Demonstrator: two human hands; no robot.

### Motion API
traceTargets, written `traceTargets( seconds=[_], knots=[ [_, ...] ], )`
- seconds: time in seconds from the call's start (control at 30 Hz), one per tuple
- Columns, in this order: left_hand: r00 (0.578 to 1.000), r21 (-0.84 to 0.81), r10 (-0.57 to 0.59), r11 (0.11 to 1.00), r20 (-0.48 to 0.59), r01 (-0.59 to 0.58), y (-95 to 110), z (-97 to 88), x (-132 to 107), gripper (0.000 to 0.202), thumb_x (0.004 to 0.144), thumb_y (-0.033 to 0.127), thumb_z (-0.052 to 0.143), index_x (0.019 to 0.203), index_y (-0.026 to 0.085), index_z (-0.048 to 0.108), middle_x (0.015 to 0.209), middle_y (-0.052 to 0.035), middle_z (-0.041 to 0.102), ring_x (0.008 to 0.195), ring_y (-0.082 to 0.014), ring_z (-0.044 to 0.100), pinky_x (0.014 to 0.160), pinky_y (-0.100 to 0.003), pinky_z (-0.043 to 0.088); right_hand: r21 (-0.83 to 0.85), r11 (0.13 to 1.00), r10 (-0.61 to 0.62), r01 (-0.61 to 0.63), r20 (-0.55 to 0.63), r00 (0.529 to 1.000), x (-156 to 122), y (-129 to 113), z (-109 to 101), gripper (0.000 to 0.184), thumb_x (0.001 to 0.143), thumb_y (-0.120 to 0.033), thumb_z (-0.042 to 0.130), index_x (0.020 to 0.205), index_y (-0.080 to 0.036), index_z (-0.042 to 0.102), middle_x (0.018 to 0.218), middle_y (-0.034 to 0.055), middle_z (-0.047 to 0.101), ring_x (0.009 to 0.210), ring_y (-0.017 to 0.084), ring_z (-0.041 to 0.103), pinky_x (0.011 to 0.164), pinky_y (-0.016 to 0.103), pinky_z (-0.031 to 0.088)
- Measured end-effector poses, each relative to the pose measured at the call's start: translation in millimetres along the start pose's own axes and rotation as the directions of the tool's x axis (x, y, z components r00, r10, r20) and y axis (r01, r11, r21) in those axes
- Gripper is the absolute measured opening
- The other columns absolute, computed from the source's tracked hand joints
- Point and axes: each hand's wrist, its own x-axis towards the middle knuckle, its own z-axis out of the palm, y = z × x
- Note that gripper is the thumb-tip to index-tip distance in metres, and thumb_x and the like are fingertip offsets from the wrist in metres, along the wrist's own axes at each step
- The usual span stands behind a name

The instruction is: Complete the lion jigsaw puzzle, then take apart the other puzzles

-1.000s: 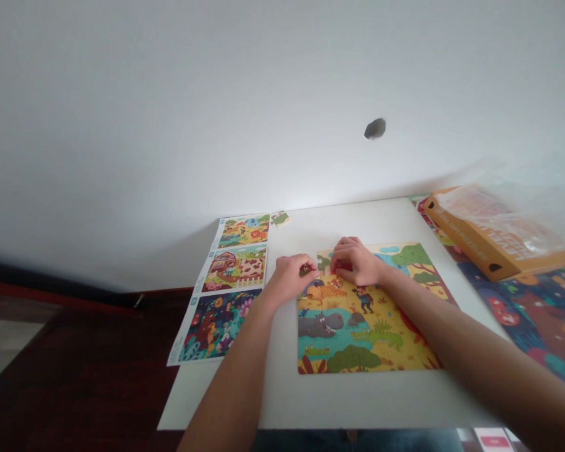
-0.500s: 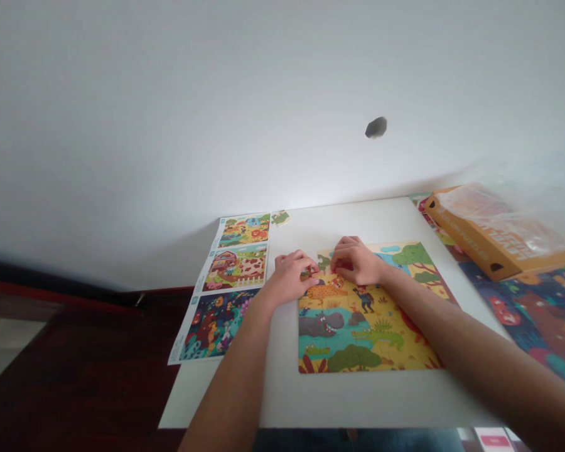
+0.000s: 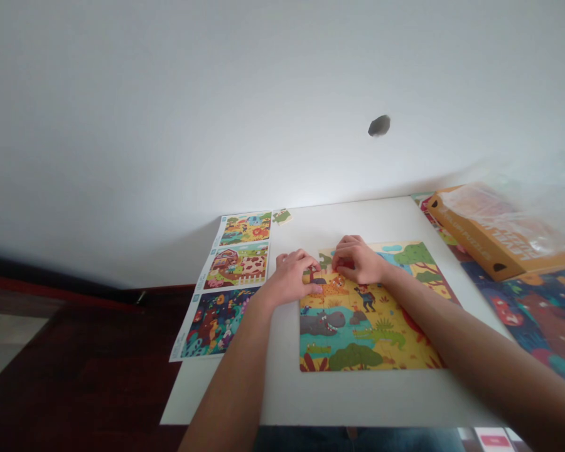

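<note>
A jigsaw puzzle of jungle animals (image 3: 367, 333) lies on the white table (image 3: 358, 402), with a hippo, a crocodile and a leopard on it. My left hand (image 3: 292, 279) and my right hand (image 3: 358, 260) both sit at its top left part. Their fingertips meet around a small jigsaw piece (image 3: 327, 269) with reddish colour, which is mostly hidden by my fingers. Both forearms reach in from the bottom of the view.
Left of the puzzle lies a strip of three picture cards (image 3: 233, 289), with a loose green piece (image 3: 281, 216) beyond it. An orange box (image 3: 494, 242) under clear plastic sits at the right, on a dark, colourful puzzle (image 3: 537, 314). Dark wood floor lies left of the table.
My left hand has shifted slightly right, closer to my right hand, and its fingers now spread over the piece. The whole view has drifted a little.
</note>
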Motion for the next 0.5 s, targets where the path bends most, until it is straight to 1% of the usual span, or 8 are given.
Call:
traceTargets(
  seconds=[0.13,0.2,0.23,0.3,0.4,0.5],
  knots=[
    [1.000,0.002,0.003,1.000,-0.001,-0.003,1.1,-0.7,-0.4,0.035,0.069,0.040,0.081,0.097,0.027,0.065,0.107,-0.0022,0.060,0.111,-0.0253,0.055,0.106,-0.045,0.031,0.007,1.000,-0.008,0.008,-0.002,1.000,0.3,-0.7,-0.5,0.016,0.069,-0.013,0.059,0.076,-0.021,0.070,0.072,0.0024,0.066,0.084,0.021,0.054,0.089,0.038,0.032],
    [1.000,0.012,0.010,1.000,-0.023,-0.010,0.9,1.1,0.7,0.031,0.072,0.042,0.078,0.096,0.027,0.066,0.106,-0.0024,0.059,0.109,-0.0246,0.055,0.105,-0.043,0.033,0.009,1.000,-0.011,0.011,-0.002,1.000,0.3,-0.6,-0.5,0.016,0.069,-0.013,0.059,0.076,-0.021,0.070,0.072,0.0025,0.066,0.084,0.022,0.054,0.089,0.038,0.032],
    [0.998,0.024,0.006,1.000,-0.056,-0.004,0.1,2.9,1.9,0.029,0.074,0.043,0.076,0.097,0.027,0.066,0.105,-0.0027,0.059,0.108,-0.0245,0.054,0.104,-0.043,0.034,0.009,1.000,-0.011,0.011,-0.003,1.000,0.3,-0.5,-0.5,0.016,0.069,-0.013,0.059,0.076,-0.021,0.070,0.072,0.0024,0.066,0.084,0.022,0.054,0.088,0.038,0.032],
    [0.987,0.065,-0.022,0.997,-0.162,0.033,-3.5,7.7,5.8,0.028,0.080,0.044,0.070,0.102,0.027,0.067,0.108,-0.0044,0.058,0.110,-0.0251,0.053,0.102,-0.042,0.036,0.008,1.000,-0.009,0.009,-0.006,1.000,0.1,-0.2,-0.4,0.016,0.068,-0.013,0.059,0.076,-0.021,0.070,0.072,0.0021,0.066,0.084,0.021,0.054,0.088,0.037,0.032],
    [0.938,0.146,-0.093,0.978,-0.333,0.149,-13.3,16.4,13.8,0.033,0.086,0.042,0.062,0.114,0.026,0.064,0.123,-0.0080,0.056,0.118,-0.0281,0.047,0.105,-0.043,0.035,0.010,1.000,-0.009,0.009,-0.002,1.000,0.1,0.3,-0.1,0.016,0.068,-0.013,0.059,0.077,-0.021,0.071,0.072,0.0020,0.066,0.082,0.021,0.054,0.088,0.037,0.032],
    [0.890,0.208,-0.146,0.944,-0.432,0.256,-23.3,24.1,21.2,0.043,0.090,0.044,0.055,0.127,0.022,0.058,0.137,-0.0117,0.050,0.129,-0.0318,0.041,0.110,-0.048,0.031,0.008,1.000,-0.009,0.009,-0.009,1.000,0.5,0.7,0.5,0.016,0.069,-0.013,0.059,0.076,-0.021,0.071,0.072,0.0023,0.067,0.083,0.021,0.054,0.088,0.037,0.033]
  ],
)
